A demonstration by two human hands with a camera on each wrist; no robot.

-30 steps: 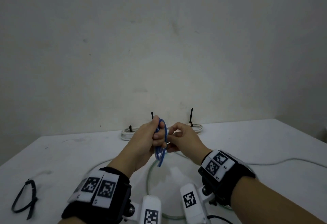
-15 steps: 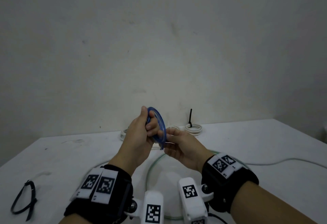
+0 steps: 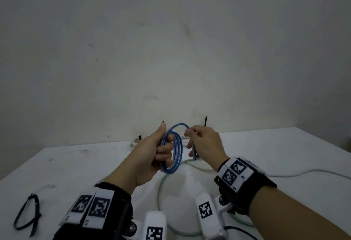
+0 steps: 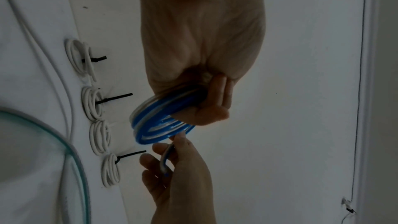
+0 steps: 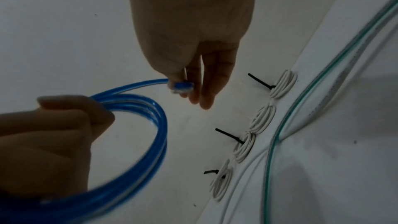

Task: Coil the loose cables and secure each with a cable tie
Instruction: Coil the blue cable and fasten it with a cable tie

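Note:
A blue cable [image 3: 175,152] wound into a small coil hangs above the table, and my left hand [image 3: 152,152] grips it with fingers curled through the loops. The coil shows again in the left wrist view [image 4: 159,125] and in the right wrist view [image 5: 150,125]. My right hand [image 3: 204,143] pinches the cable's free end [image 5: 182,87] just to the right of the coil. A black cable tie [image 3: 28,215] lies looped at the table's front left. Several white coils [image 4: 96,135] with black ties lie in a row along the wall.
A long greenish cable [image 3: 163,192] curves loosely over the white table [image 3: 284,150] under my hands and runs off to the right. The wall stands close behind the row of coils. The table's right edge falls away at far right.
The coil has turned from edge-on to more face-on and sits a little lower. My right hand has risen beside it, pulling the free end up and to the right.

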